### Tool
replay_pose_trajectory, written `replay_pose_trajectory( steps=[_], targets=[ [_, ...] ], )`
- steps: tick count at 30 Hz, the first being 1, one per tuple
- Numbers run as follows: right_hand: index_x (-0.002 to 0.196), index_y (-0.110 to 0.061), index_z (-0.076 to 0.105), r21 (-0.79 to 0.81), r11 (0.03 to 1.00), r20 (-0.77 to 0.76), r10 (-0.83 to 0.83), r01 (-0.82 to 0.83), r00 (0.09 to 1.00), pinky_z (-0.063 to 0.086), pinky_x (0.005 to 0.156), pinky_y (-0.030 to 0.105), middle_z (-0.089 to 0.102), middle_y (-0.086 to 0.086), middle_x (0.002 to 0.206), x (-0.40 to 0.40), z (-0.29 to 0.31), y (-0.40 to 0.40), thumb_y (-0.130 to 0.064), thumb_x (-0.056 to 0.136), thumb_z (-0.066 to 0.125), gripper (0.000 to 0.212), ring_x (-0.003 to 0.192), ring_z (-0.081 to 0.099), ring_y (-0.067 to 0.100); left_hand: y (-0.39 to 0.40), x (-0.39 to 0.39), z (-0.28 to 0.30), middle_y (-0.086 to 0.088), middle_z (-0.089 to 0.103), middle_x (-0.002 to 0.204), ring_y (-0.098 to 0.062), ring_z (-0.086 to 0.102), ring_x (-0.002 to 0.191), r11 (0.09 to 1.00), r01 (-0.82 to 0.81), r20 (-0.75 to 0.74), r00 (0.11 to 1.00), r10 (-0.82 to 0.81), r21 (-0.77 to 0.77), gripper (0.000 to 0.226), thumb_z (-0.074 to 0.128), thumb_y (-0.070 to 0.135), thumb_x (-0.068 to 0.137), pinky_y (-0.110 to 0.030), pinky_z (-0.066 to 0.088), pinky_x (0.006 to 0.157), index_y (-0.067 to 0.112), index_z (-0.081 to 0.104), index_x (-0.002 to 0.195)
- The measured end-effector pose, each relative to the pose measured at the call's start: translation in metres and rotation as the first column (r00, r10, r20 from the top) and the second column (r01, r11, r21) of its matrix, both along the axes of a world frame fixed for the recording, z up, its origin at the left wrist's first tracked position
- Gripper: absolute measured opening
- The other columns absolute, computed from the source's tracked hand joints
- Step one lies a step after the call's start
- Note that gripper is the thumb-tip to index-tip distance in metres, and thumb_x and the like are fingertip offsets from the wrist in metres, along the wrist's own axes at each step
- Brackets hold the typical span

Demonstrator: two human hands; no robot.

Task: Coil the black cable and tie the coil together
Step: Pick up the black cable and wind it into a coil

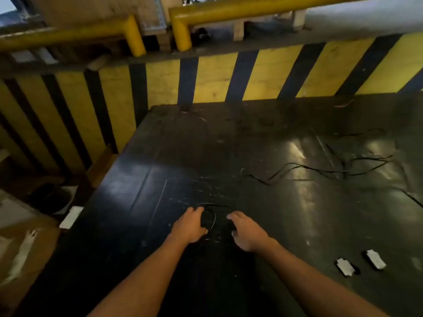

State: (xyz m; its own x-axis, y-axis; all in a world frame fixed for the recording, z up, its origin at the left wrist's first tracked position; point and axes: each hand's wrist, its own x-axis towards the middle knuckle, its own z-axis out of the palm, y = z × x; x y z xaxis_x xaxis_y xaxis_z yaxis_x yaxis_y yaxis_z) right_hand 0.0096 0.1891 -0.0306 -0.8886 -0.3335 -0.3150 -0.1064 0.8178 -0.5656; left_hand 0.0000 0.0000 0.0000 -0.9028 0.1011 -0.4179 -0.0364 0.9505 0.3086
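A small coil of black cable (208, 217) lies between my two hands on the dark table (229, 145), near its front. My left hand (190, 225) grips the left side of the coil with curled fingers. My right hand (246, 232) closes around the coil's right side, though the dark cable is hard to make out under its fingers. A loose strand arcs out above the coil. More black cable (332, 168) lies loose and tangled on the right part of the table.
Two small black-and-white parts (346, 267) (375, 259) lie at the front right of the table. A yellow-and-black striped barrier (206, 81) with yellow rails (178, 26) runs behind. A dark bucket (51, 200) sits on the floor to the left.
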Motion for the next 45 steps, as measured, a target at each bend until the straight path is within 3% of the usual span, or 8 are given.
replay_pose_trajectory(
  steps=[7,14,17,20,26,34,40,45],
  targets=[
    [0.148,-0.024,0.011,0.146,0.986,-0.044,0.088,-0.080,0.995,0.041,0.104,0.047,0.000,0.007,0.160,-0.047,-0.008,-0.019,0.001,0.084,0.054,0.081,0.136,0.029,0.037,0.000,0.000,-0.026,-0.006,0.050,0.119,-0.021,0.052,0.104,0.993,0.092,-0.047,0.994,-0.095,-0.069,0.030,0.066,0.028,0.084,-0.036,0.048,0.087,0.020,0.059,0.112],
    [0.122,-0.009,0.048,0.285,0.957,-0.021,0.063,-0.055,0.998,0.044,0.095,0.040,0.046,0.012,0.128,-0.052,-0.009,0.003,-0.014,0.090,0.051,0.033,0.117,0.046,0.031,-0.014,-0.013,-0.007,-0.007,0.061,0.101,-0.020,0.059,0.088,0.976,0.210,0.166,0.966,-0.198,-0.058,0.019,0.063,0.033,0.085,-0.038,0.051,0.084,0.016,0.059,0.080],
    [0.101,-0.014,0.058,0.193,0.980,-0.053,-0.042,0.052,0.998,0.048,0.086,0.041,0.053,0.010,0.111,-0.045,0.011,0.018,-0.022,0.092,0.047,0.016,0.103,0.056,0.030,-0.021,-0.028,0.033,0.000,0.056,0.074,-0.017,0.057,0.071,0.974,0.208,0.094,0.972,-0.216,0.086,0.026,0.064,0.035,0.085,-0.033,0.050,0.071,0.021,0.051,0.066],
    [0.092,-0.017,0.060,0.125,0.971,-0.212,-0.175,0.204,0.961,0.049,0.084,0.042,0.057,0.010,0.106,-0.048,0.055,0.039,-0.023,0.089,0.048,0.014,0.097,0.059,0.031,-0.011,-0.047,0.093,0.000,0.058,0.068,-0.021,0.059,0.071,0.951,0.252,-0.173,0.960,-0.222,0.178,0.025,0.059,0.032,0.090,-0.034,0.048,0.071,0.018,0.057,0.069],
    [0.126,-0.009,0.051,-0.167,0.947,-0.371,-0.318,0.274,0.873,0.042,0.084,0.022,0.050,0.011,0.126,-0.056,0.172,0.071,-0.028,0.081,0.068,0.051,0.104,0.057,0.021,0.050,-0.064,0.221,0.001,0.065,0.065,-0.011,0.062,0.054,0.803,0.313,-0.440,0.895,-0.071,0.507,0.020,0.048,0.023,0.096,-0.026,0.051,0.058,0.018,0.059,0.080],
    [0.117,-0.019,0.056,-0.579,0.796,-0.292,-0.406,0.178,0.866,0.050,0.080,0.023,0.066,0.000,0.110,-0.021,0.275,0.116,-0.032,0.090,0.057,0.030,0.102,0.062,0.013,0.150,-0.032,0.329,-0.002,0.069,0.076,-0.010,0.065,0.056,0.609,0.403,-0.485,0.874,-0.034,0.683,0.016,0.046,0.023,0.097,-0.023,0.049,0.054,0.014,0.057,0.090],
    [0.094,-0.021,0.068,-0.577,0.817,-0.460,-0.318,-0.006,0.829,0.048,0.078,0.023,0.068,-0.005,0.091,0.009,0.304,0.172,-0.026,0.093,0.050,0.018,0.084,0.061,0.000,0.207,-0.010,0.354,-0.006,0.071,0.083,-0.015,0.070,0.065,0.467,0.328,-0.386,0.922,0.031,0.821,0.015,0.052,0.023,0.095,-0.024,0.054,0.057,0.010,0.060,0.095],
    [0.098,-0.023,0.063,-0.493,0.868,-0.652,-0.328,-0.054,0.684,0.045,0.075,0.020,0.060,-0.007,0.078,0.024,0.327,0.216,-0.024,0.097,0.043,0.020,0.077,0.057,0.002,0.233,-0.007,0.354,-0.002,0.066,0.100,-0.014,0.066,0.083,0.727,0.390,-0.640,0.763,0.088,0.565,0.034,0.061,0.039,0.087,-0.033,0.054,0.074,0.016,0.054,0.112]
  ],
)
